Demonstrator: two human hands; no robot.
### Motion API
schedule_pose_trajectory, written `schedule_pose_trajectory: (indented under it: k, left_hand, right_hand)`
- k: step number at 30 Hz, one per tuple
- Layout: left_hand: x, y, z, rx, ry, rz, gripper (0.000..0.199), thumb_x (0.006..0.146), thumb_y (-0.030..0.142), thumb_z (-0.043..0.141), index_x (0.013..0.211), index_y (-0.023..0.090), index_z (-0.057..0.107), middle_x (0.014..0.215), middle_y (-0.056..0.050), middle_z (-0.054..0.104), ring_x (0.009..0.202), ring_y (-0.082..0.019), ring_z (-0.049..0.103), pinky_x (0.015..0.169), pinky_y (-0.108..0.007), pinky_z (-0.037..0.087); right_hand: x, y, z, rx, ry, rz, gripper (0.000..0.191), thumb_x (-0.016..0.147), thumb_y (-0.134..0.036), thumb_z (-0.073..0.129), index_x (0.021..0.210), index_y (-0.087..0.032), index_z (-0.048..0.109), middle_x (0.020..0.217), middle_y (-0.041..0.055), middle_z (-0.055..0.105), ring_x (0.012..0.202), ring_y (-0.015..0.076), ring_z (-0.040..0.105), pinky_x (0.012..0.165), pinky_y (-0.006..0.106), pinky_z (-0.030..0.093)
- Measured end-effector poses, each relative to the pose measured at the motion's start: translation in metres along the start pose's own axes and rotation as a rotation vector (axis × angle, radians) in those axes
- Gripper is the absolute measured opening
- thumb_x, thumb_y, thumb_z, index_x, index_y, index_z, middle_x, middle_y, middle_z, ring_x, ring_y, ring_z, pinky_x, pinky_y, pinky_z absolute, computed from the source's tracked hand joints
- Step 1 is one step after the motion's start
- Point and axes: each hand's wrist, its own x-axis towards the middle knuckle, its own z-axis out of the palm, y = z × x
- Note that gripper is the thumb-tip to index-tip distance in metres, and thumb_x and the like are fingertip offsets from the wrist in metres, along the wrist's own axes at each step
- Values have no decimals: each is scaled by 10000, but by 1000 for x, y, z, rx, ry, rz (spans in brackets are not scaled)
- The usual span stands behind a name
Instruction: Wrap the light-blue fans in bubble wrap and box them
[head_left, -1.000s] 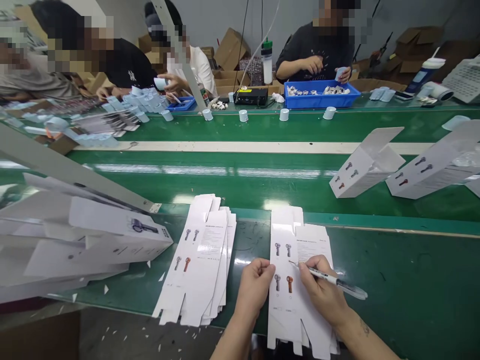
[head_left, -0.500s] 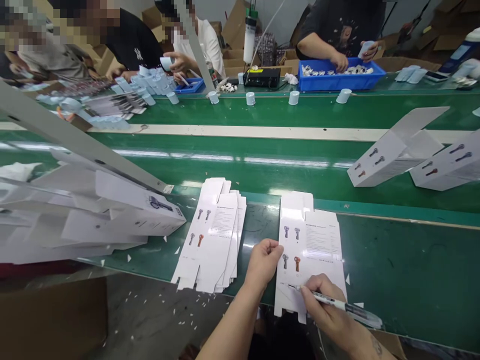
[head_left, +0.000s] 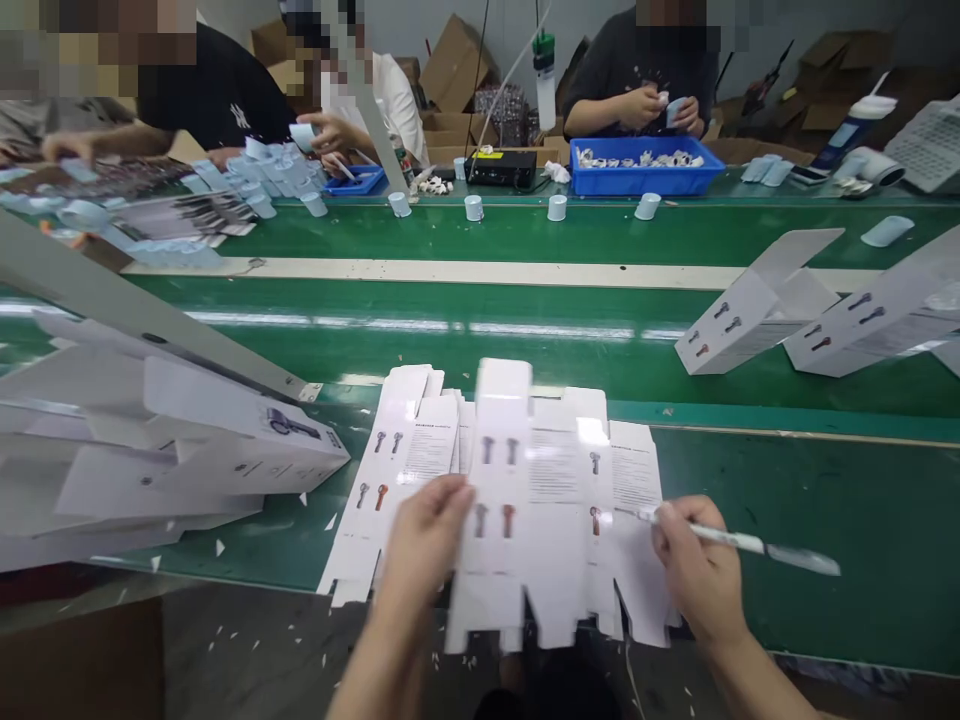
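Observation:
My left hand [head_left: 426, 535] pinches the left edge of a flattened white carton [head_left: 555, 560], which is blurred and printed with small pictures of handheld fans. Beneath and to the right of it lies another flattened carton [head_left: 636, 565], partly covered. In my right hand [head_left: 703, 570] is a white pen [head_left: 739, 541], its tip pointing left over that lower carton. A fanned stack of flattened cartons [head_left: 405, 410] rests on the bench to the left of my left hand.
Folded boxes [head_left: 247, 430] crowd the left side beside a slanted metal post [head_left: 172, 310]. More open boxes [head_left: 727, 315] stand on the green conveyor [head_left: 450, 350] at right. Across it, people work near a blue bin [head_left: 645, 180] and several pale blue cups [head_left: 556, 207].
My left hand has moved left and now holds a carton, uncovering another beneath it. My right hand with the pen has lifted up and to the right. The camera view has shifted slightly.

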Motion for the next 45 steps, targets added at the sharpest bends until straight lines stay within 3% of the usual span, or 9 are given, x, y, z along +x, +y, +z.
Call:
schedule_pose_trajectory:
  k: [4,8,12,17,22,27,35,42,45]
  left_hand:
    - [13,22,-81,206,345,12,341,622,434,688,846,178,676,704,-9,694,645,-190,608,579,-259,477]
    - [23,27,-114,629,463,-69,270,668,454,634,753,203,684,659,-38,680,644,-238,599,542,-290,437]
    - [12,14,-79,799,501,127,288,731,496,566,762,233,678,757,-51,701,747,-260,617,646,-327,459]
    - [-5,-16,25,386,-136,154,337,808,449,507,928,198,697,807,-50,726,754,-224,656,701,-318,500]
    - [-4,-30,89,432,-266,100,213,817,306,529,871,186,696,858,-54,739,802,-211,659,698,-306,457]
    - [-1,-31,94,426,-251,70,132,805,241,558,786,182,674,784,-31,722,741,-180,639,665,-278,431]
    - [2,-32,94,399,-250,70,82,794,212,581,755,181,646,744,-19,687,707,-164,616,647,-261,428]
    - [1,-39,98,289,-248,8,75,799,204,561,796,182,633,743,-30,673,689,-163,619,617,-258,454]
    - [-4,-30,99,280,-236,-11,72,791,201,569,754,175,625,697,-26,655,655,-152,605,594,-248,452]
  right_hand:
    - [23,-2,11,-238,12,-99,280,864,-442,559,699,-232,475,585,-49,445,539,138,441,526,271,393]
    - [24,1,20,-284,58,-160,258,884,-440,527,730,-239,480,658,-26,485,610,162,489,575,294,420]
    - [23,4,23,-318,59,-164,247,893,-445,515,753,-245,480,670,-24,494,619,170,507,584,302,430]
    - [28,0,25,-356,17,-194,257,900,-429,507,723,-246,470,630,-28,499,573,166,513,538,291,426]
    - [4,-6,11,-327,63,-307,192,900,-349,531,748,-236,497,622,-30,520,549,146,528,515,260,430]
    - [-32,0,-1,-390,-280,-297,220,915,-331,516,719,-231,515,584,-40,528,487,123,525,471,236,417]
    - [-35,1,6,-395,-296,-299,213,913,-330,519,724,-233,499,525,-66,489,421,111,489,411,222,383]
    - [-15,18,-5,-30,326,-198,143,904,-343,548,845,-219,509,711,-21,557,635,146,538,597,288,437]
    - [-6,25,0,143,308,-125,155,912,-368,545,867,-226,500,676,-39,538,605,140,509,598,306,428]
